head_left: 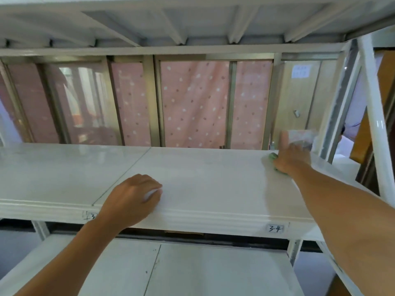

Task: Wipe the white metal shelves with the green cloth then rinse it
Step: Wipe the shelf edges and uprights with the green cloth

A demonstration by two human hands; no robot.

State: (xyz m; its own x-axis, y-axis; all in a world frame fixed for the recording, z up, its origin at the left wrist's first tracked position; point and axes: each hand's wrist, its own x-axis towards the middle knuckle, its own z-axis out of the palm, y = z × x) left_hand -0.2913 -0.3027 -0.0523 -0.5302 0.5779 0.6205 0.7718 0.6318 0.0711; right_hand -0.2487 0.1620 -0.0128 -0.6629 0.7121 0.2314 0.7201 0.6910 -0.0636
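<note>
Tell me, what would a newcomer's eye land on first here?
Most likely the two bare arms reaching onto the white metal shelf. The right hand lies on a green cloth at the shelf's far right corner, blurred as if in motion, while the left hand rests near the front edge. Behind the shelf, a pink dotted curtain fills the window.

A label on the shelf front edge reads "3-4"
</note>
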